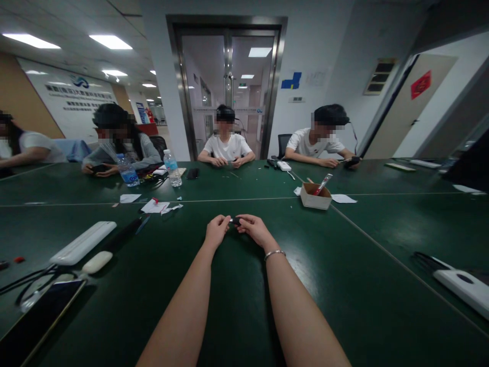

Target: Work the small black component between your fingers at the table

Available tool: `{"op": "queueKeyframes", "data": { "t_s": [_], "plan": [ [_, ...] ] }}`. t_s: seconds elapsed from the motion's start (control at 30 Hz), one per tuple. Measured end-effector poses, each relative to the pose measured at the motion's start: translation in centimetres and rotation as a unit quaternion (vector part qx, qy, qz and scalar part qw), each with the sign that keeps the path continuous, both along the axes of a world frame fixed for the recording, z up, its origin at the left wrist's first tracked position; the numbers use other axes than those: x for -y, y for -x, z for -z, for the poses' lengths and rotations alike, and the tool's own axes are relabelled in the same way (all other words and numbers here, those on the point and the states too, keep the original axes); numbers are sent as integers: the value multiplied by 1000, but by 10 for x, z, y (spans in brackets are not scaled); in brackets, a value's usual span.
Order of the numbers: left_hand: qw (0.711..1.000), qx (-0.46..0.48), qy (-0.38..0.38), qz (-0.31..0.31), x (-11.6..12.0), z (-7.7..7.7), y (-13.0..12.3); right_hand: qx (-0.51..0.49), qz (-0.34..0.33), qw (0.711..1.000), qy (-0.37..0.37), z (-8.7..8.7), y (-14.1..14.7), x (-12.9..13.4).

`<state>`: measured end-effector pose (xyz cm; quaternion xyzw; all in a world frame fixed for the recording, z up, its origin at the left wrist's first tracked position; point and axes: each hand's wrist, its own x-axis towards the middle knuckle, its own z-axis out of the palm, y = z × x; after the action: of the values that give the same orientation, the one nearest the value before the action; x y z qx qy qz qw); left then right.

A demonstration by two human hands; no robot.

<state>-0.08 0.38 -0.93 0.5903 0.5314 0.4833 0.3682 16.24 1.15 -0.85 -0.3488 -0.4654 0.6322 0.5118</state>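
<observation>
Black in the body and pale at one end, a small object (237,221) is being held on the near left side of the box (315,201). Its pale end is being pinched between the thumb and fingertips of the left hand (217,230); its black body is being gripped by the narrowly closed fingers of the right hand (255,229). A tilted stick (323,184) is being propped inside the box.

Head-worn view, facing forward and down, across green table (237,300)
</observation>
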Motion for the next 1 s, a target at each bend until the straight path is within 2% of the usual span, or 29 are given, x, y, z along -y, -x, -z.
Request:
{"op": "queueKeyframes", "data": {
  "t_s": [0.27, 0.57, 0.8, 1.0],
  "plan": [
    [999, -31, 13, 11, 2, -3, 2, 10, 4, 1000, -9, 1, 0, -1],
    [1000, 7, 10, 21, -1, 1, 0, 21, 20, 1000, 3, -1, 2, -1],
    [997, 55, -21, 58, 1, -2, -2, 4, 37, 999, 13, -4, 3, 0],
    [998, 58, 18, 32, -2, 2, -3, 12, 12, 1000, 12, -6, 2, 1]
  ]
}}
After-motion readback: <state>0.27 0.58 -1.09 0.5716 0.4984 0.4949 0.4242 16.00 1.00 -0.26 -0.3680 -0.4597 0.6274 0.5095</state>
